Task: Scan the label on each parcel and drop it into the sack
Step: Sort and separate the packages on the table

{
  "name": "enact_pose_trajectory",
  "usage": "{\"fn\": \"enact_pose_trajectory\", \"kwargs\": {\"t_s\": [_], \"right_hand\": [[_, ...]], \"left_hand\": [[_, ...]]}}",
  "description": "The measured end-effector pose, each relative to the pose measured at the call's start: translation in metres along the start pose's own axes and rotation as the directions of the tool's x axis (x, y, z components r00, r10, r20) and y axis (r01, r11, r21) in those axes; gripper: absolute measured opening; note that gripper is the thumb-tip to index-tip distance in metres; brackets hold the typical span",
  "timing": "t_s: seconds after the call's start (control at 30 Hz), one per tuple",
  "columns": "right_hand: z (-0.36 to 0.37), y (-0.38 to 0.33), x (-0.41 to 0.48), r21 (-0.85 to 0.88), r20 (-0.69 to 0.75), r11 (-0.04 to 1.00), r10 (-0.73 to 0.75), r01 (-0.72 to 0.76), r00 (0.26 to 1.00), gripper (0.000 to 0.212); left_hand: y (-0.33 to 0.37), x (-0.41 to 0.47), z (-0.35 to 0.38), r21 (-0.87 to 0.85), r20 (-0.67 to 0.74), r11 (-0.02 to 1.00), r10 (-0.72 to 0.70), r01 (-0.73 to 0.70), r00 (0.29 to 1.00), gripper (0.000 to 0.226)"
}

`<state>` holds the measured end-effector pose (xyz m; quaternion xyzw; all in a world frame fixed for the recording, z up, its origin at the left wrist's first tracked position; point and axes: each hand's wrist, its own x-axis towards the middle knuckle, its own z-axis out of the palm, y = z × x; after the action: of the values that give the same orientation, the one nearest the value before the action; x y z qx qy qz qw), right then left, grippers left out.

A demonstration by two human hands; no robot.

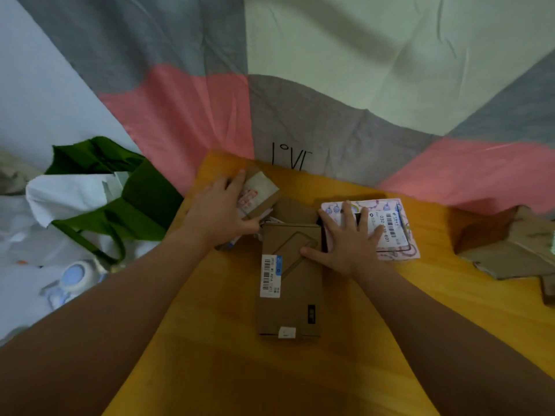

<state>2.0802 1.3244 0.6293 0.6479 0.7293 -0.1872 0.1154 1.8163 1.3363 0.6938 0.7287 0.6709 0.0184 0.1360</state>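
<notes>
A long brown cardboard parcel (289, 283) with a barcode label (271, 276) lies in the middle of the orange table (375, 340). My left hand (220, 210) grips a small brown parcel (259, 192) with a red-printed label at the table's far left. My right hand (350, 235) lies flat with spread fingers on a pink patterned parcel (393, 228) bearing a barcode label; its thumb touches the long parcel. A green sack (132, 202) with a white lining stands open on the floor to the left.
More brown parcels (295, 210) lie between my hands. Crumpled brown packaging (516, 250) sits at the table's right edge. A pink, grey and white quilt (300, 85) spreads behind the table. A white and blue round object (75, 277) lies on the floor, lower left.
</notes>
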Motion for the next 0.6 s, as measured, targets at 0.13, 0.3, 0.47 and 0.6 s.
{"fn": "enact_pose_trajectory", "kwargs": {"t_s": [0.13,0.3,0.47,0.6], "right_hand": [[0.016,0.006,-0.047,-0.01,0.043,0.999,-0.049,0.05,0.998,0.1],[0.038,0.017,-0.109,-0.042,0.097,0.992,-0.115,0.119,0.989,0.095],[0.061,0.03,-0.166,-0.074,0.147,0.976,-0.194,0.207,0.97,0.089],[0.072,0.038,-0.198,-0.096,0.173,0.946,-0.291,0.31,0.941,0.084]], "left_hand": [[0.017,-0.065,0.011,0.042,-0.019,0.997,-0.071,0.071,0.997,0.109],[0.054,-0.151,0.034,-0.005,-0.098,0.983,-0.181,0.181,0.979,0.104],[0.091,-0.227,0.056,-0.071,-0.122,0.957,-0.288,0.281,0.95,0.103],[0.105,-0.277,0.062,-0.098,-0.11,0.942,-0.331,0.321,0.937,0.103]]}}
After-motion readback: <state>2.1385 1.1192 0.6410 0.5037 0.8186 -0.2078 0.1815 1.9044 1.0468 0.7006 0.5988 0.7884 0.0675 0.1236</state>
